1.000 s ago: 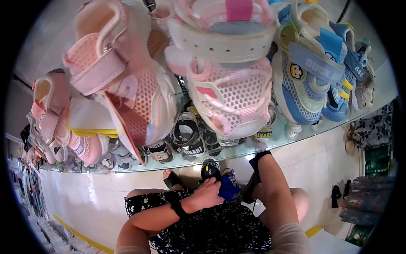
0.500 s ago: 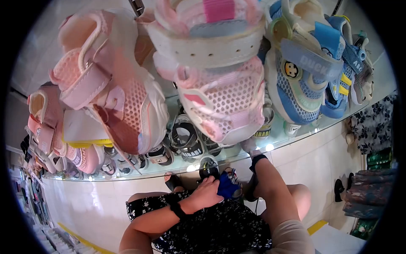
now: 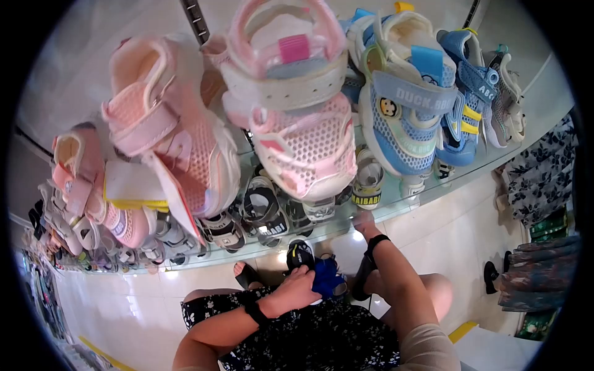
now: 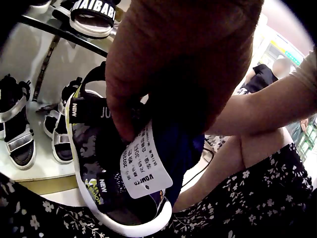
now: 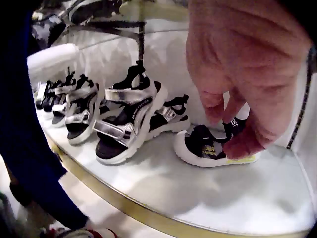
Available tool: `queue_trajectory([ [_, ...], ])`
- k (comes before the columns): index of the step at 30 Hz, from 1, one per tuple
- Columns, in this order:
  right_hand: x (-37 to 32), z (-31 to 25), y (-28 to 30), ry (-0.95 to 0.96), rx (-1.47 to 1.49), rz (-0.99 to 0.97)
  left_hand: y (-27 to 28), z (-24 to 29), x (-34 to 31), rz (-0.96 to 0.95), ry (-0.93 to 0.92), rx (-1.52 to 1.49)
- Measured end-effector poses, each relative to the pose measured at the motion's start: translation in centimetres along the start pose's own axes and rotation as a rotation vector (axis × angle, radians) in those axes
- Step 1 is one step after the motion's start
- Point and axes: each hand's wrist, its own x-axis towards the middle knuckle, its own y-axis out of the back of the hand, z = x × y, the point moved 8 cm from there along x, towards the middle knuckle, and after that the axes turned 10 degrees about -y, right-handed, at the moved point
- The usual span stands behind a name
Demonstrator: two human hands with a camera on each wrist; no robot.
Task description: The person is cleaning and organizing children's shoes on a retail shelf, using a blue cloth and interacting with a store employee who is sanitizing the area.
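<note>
**More of the right hand comes into view at the shelf's edge**

Compared with a second ago, the head view shows more of the right hand point(image 5: 247, 64) below the front edge of the upper glass shelf point(image 3: 396, 215), though the camera has shifted too, so how far the hand itself moved is hard to tell. The left hand point(image 4: 183, 54) has stayed over the lap. In effect, one hand holds while the other works at the display.

The right hand pinches the straps of a small dark sandal point(image 5: 190, 154), thumb and fingers drawn close together; its white sole appears to rest on the lower shelf point(image 5: 247, 198) beneath the fingers. Beside that hand stand silver sandals point(image 5: 131, 119).

The left hand grips a camouflage sandal point(image 4: 91, 173), fingers curled over it, with a white tag point(image 4: 146, 168) just under the fingertips (the print is partly readable at best). A dark blue item point(image 4: 187, 148) bunches against it, its shape unclear.

The lower shelf is pale and glossy with a gold-coloured rim. Ahead of both hands, pink shoes point(image 3: 210, 148) and a blue shoe point(image 3: 402, 123) line the upper glass shelf. Below lies a shiny tiled floor point(image 3: 136, 297); off beyond the right hand hang patterned clothes point(image 3: 538, 272).
</note>
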Motion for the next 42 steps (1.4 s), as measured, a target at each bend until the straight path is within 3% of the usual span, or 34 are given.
queue_trajectory([
  [3,-1.6,-4.5,4.8,0.425,-0.055,0.743,-0.2,-0.3,0.3,-0.01,0.015,0.014],
  [5,-0.9,-4.6,4.9,0.423,-0.06,0.797,-0.4,-0.7,0.5,-0.011,0.019,0.015],
  [12,3.9,-0.9,3.1,0.249,-0.114,0.553,-0.9,-1.2,1.0,0.001,-0.034,0.021],
  [21,2.8,3.1,3.9,0.372,-0.159,0.399,-1.0,-0.2,1.2,-0.016,-0.054,0.074],
  [27,1.5,3.2,6.5,0.227,0.283,0.424,-2.1,-0.5,1.7,-0.143,0.035,0.023],
  [28,0.6,1.8,5.9,0.302,0.342,0.351,-2.1,-0.5,1.6,-0.136,0.039,0.014],
  [29,-2.6,-1.4,7.2,0.318,0.498,0.108,-2.0,-0.3,1.5,-0.13,0.04,0.004],
  [32,-8.0,-5.8,3.6,-0.002,0.676,-0.682,-1.2,0.1,1.2,-0.116,0.03,0.02],
  [33,-10.5,-7.2,3.0,-0.017,0.73,-0.88,-1.0,0.4,1.1,-0.105,0.019,0.033],
  [35,-16.0,-10.6,3.9,0.041,0.688,-1.123,-1.6,-0.3,1.0,-0.097,-0.002,0.039],
  [37,-18.1,-11.3,2.3,0.135,0.623,-1.184,-2.1,-0.6,1.0,-0.089,-0.018,0.046],
  [39,-18.7,-11.7,1.5,0.169,0.596,-1.055,-2.0,-0.2,1.0,-0.076,-0.016,0.039],
  [41,-18.3,-11.3,0.4,-0.001,0.636,-0.886,-1.9,0.2,0.8,-0.058,-0.032,0.032],
  [42,-18.2,-11.3,-0.2,0.012,0.688,-0.842,-1.6,0.4,0.8,-0.061,-0.04,0.045],
])
